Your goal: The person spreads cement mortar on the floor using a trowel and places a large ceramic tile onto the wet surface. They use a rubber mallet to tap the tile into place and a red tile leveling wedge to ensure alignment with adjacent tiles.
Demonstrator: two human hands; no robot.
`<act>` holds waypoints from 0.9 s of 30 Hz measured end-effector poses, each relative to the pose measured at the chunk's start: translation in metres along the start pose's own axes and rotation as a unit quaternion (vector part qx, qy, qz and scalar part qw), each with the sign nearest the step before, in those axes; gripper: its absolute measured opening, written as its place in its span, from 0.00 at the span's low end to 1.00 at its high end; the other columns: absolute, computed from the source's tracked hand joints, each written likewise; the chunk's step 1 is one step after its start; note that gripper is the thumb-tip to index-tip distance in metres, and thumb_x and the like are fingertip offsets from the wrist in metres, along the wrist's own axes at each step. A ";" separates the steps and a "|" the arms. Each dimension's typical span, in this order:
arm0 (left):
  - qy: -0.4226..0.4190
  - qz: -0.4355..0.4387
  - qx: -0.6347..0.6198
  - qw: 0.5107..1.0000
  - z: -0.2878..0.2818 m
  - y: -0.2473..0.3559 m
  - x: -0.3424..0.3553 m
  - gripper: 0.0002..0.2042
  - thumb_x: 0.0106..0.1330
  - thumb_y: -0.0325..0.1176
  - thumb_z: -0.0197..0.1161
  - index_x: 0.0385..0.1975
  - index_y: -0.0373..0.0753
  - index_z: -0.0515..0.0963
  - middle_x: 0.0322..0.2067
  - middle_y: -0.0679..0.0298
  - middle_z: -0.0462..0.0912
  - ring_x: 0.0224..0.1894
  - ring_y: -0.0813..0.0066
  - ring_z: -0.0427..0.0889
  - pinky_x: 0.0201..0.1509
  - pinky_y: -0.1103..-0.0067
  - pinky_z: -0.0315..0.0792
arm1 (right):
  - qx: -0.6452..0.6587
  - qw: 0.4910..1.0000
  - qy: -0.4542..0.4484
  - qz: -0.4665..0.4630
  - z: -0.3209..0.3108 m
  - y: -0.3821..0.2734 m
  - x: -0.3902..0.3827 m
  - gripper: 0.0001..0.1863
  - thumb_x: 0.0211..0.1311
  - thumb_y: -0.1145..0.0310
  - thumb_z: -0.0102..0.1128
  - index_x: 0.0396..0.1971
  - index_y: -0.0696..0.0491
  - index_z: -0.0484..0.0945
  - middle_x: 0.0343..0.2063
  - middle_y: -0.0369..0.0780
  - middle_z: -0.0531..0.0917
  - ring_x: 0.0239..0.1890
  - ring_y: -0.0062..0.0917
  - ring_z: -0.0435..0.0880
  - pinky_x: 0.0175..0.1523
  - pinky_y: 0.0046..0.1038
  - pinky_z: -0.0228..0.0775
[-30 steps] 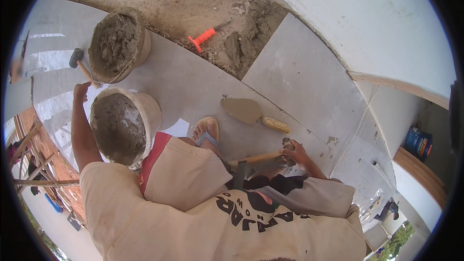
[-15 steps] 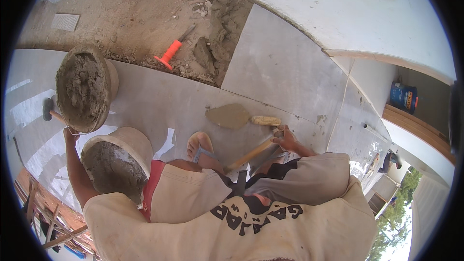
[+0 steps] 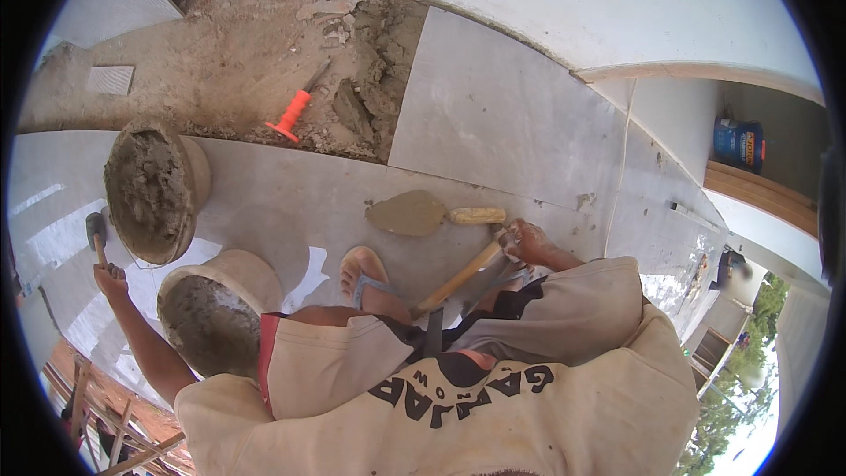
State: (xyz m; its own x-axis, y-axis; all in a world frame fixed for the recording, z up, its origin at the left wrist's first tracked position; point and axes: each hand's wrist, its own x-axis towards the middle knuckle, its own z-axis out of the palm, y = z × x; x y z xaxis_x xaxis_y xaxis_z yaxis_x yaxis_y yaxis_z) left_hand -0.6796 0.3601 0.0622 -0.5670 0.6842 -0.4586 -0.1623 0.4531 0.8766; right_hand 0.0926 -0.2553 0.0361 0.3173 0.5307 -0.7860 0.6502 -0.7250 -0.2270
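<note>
moved since prior frame: left hand [image 3: 110,280] w/ black-headed, wood-handled mallet [image 3: 96,231], now farther out from round, mortar-caked grey bucket [image 3: 202,174]. left fingers closed round handle, mallet just l. of bucket. right hand [image 3: 530,242] curled at head end of yellowish wood-handled hammer [image 3: 460,278]; grip partly hidden. step, as judged: tool handling. next move calls for keeping mallet clear of bucket rim.

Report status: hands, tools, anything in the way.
Left hand gripping black-headed mallet by handle. Right hand around head end of wooden-handled hammer. Mortar-coated trowel on floor tile by right hand. Mortar buckets near left arm.
</note>
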 end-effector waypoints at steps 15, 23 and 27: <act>0.053 0.357 0.054 0.931 0.032 0.138 -0.158 0.12 0.65 0.37 0.59 0.30 0.32 0.75 0.18 0.67 0.67 0.15 0.82 0.63 0.17 0.82 0.59 | -0.129 0.931 0.111 -0.324 -0.162 -0.256 0.119 0.24 0.61 0.62 0.57 0.55 0.54 0.67 0.44 0.48 0.82 0.51 0.43 0.79 0.56 0.43 0.69; 0.052 0.445 -0.022 0.894 0.070 0.141 -0.279 0.13 0.65 0.35 0.61 0.34 0.28 0.73 0.19 0.63 0.70 0.17 0.75 0.68 0.20 0.78 0.68 | 0.005 0.954 0.076 -0.291 -0.039 -0.446 0.182 0.38 0.61 0.48 0.59 0.66 0.54 0.60 0.54 0.52 0.77 0.58 0.44 0.75 0.62 0.42 0.67; 0.004 0.423 -0.023 0.906 0.073 0.114 -0.304 0.16 0.66 0.38 0.59 0.38 0.27 0.73 0.20 0.60 0.71 0.18 0.71 0.72 0.23 0.76 0.72 | 0.060 0.950 0.078 -0.295 -0.030 -0.432 0.217 0.32 0.62 0.50 0.58 0.61 0.56 0.68 0.50 0.52 0.79 0.57 0.42 0.77 0.59 0.42 0.69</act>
State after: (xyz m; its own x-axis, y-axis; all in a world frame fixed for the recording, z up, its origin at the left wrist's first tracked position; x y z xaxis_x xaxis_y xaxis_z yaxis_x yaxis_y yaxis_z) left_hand -0.4668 0.2455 0.2908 -0.5093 0.7712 0.3819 0.3000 -0.2569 0.9187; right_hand -0.0990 0.1863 -0.0195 0.0262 0.9124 -0.4085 0.6668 -0.3204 -0.6728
